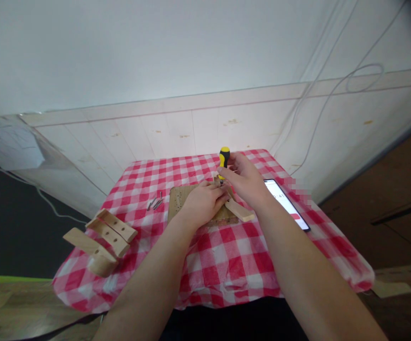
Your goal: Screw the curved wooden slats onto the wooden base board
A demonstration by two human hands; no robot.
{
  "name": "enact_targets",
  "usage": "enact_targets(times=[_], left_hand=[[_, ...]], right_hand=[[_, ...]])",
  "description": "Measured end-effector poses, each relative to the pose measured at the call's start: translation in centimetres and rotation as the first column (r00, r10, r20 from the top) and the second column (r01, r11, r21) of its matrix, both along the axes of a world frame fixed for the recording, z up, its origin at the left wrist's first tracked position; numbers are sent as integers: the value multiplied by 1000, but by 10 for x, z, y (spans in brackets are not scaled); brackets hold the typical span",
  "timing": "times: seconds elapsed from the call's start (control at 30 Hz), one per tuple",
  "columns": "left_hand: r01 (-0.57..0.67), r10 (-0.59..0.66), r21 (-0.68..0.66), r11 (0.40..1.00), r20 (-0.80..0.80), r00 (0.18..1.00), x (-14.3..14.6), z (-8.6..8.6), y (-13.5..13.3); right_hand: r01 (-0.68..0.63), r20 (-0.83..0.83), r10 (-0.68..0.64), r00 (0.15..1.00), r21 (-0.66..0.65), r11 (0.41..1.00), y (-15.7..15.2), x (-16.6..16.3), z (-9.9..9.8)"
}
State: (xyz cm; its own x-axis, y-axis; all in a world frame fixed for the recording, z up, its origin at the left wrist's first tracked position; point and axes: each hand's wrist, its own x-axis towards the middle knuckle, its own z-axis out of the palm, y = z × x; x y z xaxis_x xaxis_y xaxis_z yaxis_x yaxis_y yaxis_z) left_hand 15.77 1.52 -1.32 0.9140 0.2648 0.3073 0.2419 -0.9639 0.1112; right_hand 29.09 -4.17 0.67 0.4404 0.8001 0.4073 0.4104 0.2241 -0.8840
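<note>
Because the screwdriver [224, 161] stands upright on a small point between both hands, risk one: the tip may slip off, likely if the push goes off-axis, and jab the left hand [201, 203] just beside it.

Risk two: the wooden slat [240, 210], overhanging the wooden board [177, 199], may pivot if the hold slackens.

Risk three: the loose screws [156, 202] may roll across the tablecloth [227, 255].

Right hand [246, 182]: closed round the yellow-black handle, wrist raised, forearm reaching in from lower right.

Left hand: palm down, fingers curled over the slat, clamping it to the board at table centre.

Phone [287, 203] just right; spare wooden parts [102, 237] at left edge.
</note>
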Motion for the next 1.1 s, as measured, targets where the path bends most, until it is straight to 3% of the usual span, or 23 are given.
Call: enact_targets(times=[0.13, 0.33, 0.53, 0.77, 0.97, 1.1], left_hand=[[2, -2, -1, 1000, 0, 1000, 0, 0, 0], [8, -8, -13, 1000, -11, 1000, 0, 1, 1], [-11, 11, -26, 1000, -7, 1000, 1, 1, 0], [-14, 14, -18, 1000, -31, 999, 1, 2, 0], [-6, 5, -18, 1000, -24, 1000, 1, -1, 0], [-15, 15, -17, 1000, -3, 1000, -1, -3, 2]], right_hand=[[-53, 35, 52, 998, 8, 999, -1, 0, 1], [82, 63, -82, 995, -1, 997, -3, -1, 4], [-62, -3, 62, 998, 10, 998, -1, 2, 3], [27, 4, -27, 1000, 18, 999, 2, 3, -3], [-54, 5, 54, 999, -6, 999, 2, 3, -2], [27, 47, -27, 999, -1, 1000, 1, 2, 0]])
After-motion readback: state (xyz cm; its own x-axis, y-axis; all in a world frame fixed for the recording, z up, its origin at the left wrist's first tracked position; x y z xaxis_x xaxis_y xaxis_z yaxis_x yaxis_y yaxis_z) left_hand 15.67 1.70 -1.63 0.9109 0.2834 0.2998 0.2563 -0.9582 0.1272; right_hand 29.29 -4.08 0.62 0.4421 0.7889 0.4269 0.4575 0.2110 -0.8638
